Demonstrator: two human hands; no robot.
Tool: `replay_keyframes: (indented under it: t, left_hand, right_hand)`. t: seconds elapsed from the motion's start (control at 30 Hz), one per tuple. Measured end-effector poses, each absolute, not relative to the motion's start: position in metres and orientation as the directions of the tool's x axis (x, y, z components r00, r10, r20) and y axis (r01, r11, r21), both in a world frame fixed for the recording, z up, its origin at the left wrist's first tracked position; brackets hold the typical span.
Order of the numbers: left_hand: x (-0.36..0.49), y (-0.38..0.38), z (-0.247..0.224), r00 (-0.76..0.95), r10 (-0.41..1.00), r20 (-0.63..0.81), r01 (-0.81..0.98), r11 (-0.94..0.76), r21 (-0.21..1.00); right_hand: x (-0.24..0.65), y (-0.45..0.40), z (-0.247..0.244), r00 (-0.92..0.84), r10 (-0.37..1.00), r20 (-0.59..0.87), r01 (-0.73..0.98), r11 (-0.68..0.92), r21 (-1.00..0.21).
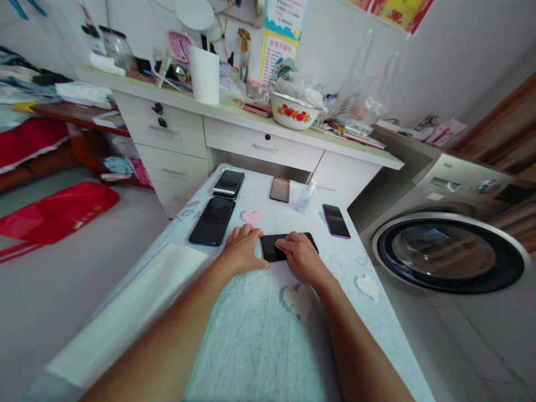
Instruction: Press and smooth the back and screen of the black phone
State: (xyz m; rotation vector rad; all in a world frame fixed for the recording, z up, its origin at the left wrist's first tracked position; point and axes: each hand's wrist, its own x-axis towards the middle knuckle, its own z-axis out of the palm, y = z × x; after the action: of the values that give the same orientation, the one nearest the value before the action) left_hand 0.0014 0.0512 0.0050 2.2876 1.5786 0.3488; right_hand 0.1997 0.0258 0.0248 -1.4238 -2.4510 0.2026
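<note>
While under curled right fingers (296,240), black phone (270,247); spread left fingers (246,231) at its end.

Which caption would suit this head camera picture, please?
A dark phone lies flat on the table, left hand at one end, right hand on top.

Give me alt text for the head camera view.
A person's left hand rests at the left end of a dark phone on a cloth-covered table, the right hand over it. Nearby are other phones, a clear bottle and a washing machine.
</note>
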Motion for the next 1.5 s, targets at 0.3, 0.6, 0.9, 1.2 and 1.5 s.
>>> replay_keyframes:
  t: [0.3, 0.6, 0.9, 1.2, 1.5]
  left_hand:
    - [0.001, 0.051, 0.008, 0.350, 0.937, -0.013, 0.854, -0.314, 0.414]
    - [0.002, 0.051, 0.010, 0.340, 0.940, -0.033, 0.861, -0.297, 0.412]
    - [0.002, 0.050, 0.009, 0.347, 0.938, -0.018, 0.856, -0.309, 0.414]
    - [0.002, 0.051, 0.008, 0.346, 0.938, -0.014, 0.856, -0.309, 0.415]
    - [0.003, 0.050, 0.008, 0.351, 0.936, -0.003, 0.859, -0.321, 0.398]
  right_hand:
    - [0.215, 0.021, 0.027, -0.576, 0.801, 0.161, 0.707, 0.587, -0.394]
    - [0.228, 0.023, 0.033, -0.539, 0.833, 0.127, 0.718, 0.533, -0.449]
    - [0.234, 0.033, 0.018, -0.390, 0.898, 0.204, 0.830, 0.439, -0.345]
    - [0.231, 0.043, 0.009, -0.235, 0.945, 0.226, 0.952, 0.271, -0.142]
    - [0.221, 0.044, 0.009, -0.220, 0.947, 0.234, 0.963, 0.249, -0.103]
